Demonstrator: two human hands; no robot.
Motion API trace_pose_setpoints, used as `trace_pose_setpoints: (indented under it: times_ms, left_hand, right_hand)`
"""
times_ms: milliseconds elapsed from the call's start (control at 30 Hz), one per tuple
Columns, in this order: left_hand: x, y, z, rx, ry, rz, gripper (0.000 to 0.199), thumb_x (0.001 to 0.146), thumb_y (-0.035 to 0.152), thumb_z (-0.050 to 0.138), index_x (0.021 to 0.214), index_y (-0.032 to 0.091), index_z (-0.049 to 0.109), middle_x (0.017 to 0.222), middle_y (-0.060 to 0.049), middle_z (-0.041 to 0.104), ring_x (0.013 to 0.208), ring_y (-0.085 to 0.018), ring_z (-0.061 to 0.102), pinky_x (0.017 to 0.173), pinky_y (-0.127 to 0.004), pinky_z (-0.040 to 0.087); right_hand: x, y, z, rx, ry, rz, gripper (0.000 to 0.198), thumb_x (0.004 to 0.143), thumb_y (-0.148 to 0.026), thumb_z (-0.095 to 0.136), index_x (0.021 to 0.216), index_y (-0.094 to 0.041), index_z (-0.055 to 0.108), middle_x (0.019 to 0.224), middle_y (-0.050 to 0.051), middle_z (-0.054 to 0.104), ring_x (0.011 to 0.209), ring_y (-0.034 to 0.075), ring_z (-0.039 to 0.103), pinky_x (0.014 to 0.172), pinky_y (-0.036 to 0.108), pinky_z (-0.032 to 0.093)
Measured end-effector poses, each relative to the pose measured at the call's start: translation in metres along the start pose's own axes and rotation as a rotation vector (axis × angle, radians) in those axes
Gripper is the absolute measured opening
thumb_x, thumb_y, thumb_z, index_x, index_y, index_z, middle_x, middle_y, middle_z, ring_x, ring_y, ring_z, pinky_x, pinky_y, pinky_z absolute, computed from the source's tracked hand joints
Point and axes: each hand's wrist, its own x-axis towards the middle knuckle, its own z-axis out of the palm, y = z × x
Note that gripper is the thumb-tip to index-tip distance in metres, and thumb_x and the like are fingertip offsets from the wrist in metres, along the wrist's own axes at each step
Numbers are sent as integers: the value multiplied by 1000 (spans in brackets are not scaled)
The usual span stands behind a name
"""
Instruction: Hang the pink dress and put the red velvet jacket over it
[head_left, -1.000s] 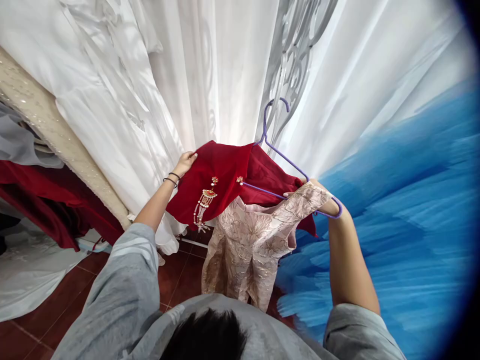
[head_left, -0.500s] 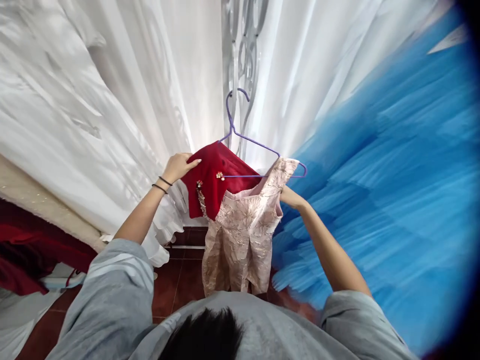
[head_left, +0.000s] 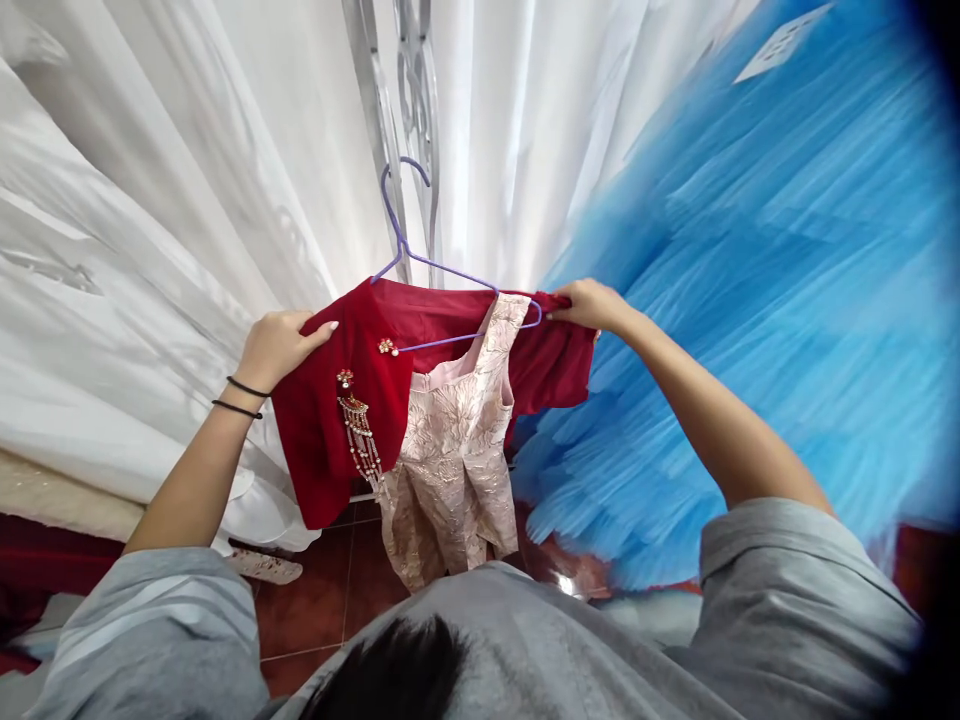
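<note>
A red bolero jacket hangs half over a purple hanger, with beaded ornaments on its front. My left hand pinches its left shoulder, thumb on top. On the right, my right hand grips the jacket's other shoulder, just past the hanger's end. A pale pink embossed dress hangs from the same hanger, its right strap outside the red cloth. The jacket covers the dress's left strap. The hanger's hook rests at a silver scrolled metal frame.
White draped fabric fills the back and left. A large blue tulle skirt spreads on the right, close to my right arm. Below lies a red tiled floor. Dark red cloth lies at the lower left.
My right hand has come out from behind the dress and drawn the jacket's right side outward. The red jacket is now spread wide, and my left hand has moved left with its shoulder.
</note>
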Motion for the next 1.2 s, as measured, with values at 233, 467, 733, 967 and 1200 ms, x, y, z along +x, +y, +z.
trace_pose_setpoints:
  times_ms: [233, 467, 733, 967, 1200]
  left_hand:
    - [-10, 15, 0, 151, -8, -19, 52, 90, 63, 40, 67, 22, 62, 60, -7, 57, 66, -26, 59, 58, -33, 31]
    - [-19, 21, 3, 63, 11, 5, 51, 94, 58, 41, 115, 24, 71, 86, -7, 74, 80, -26, 67, 70, -31, 42]
    - [-33, 31, 3, 84, 83, -62, 47, 94, 55, 43, 117, 25, 72, 94, -7, 75, 93, -28, 68, 75, -31, 45]
    - [-34, 51, 12, 128, 215, 96, 49, 92, 42, 48, 133, 20, 61, 126, -14, 66, 122, -34, 55, 106, -47, 41]
    - [6, 86, 47, 245, -121, 635, 32, 85, 21, 51, 108, 20, 73, 96, -12, 69, 107, -31, 58, 116, -60, 29]
  right_hand:
    - [-1, -4, 9, 142, 197, 4, 35, 78, -49, 69, 88, -16, 68, 71, 3, 62, 74, 20, 57, 66, 27, 39]
    - [-18, -59, -16, 275, 342, 30, 24, 91, -33, 51, 84, -13, 64, 72, 6, 61, 78, 21, 58, 74, 32, 45]
    - [-84, -196, 118, 317, -64, 41, 73, 93, -18, 32, 160, -6, 6, 125, 23, 64, 100, 33, 69, 87, 43, 53]
    - [-135, -216, 170, 342, -144, 13, 83, 87, -13, 30, 160, -6, -8, 141, 27, 54, 107, 33, 68, 87, 45, 57]
    - [-184, -206, 197, 203, -318, -138, 65, 87, -16, 38, 152, -10, 37, 166, 24, 13, 86, 31, 74, 71, 47, 60]
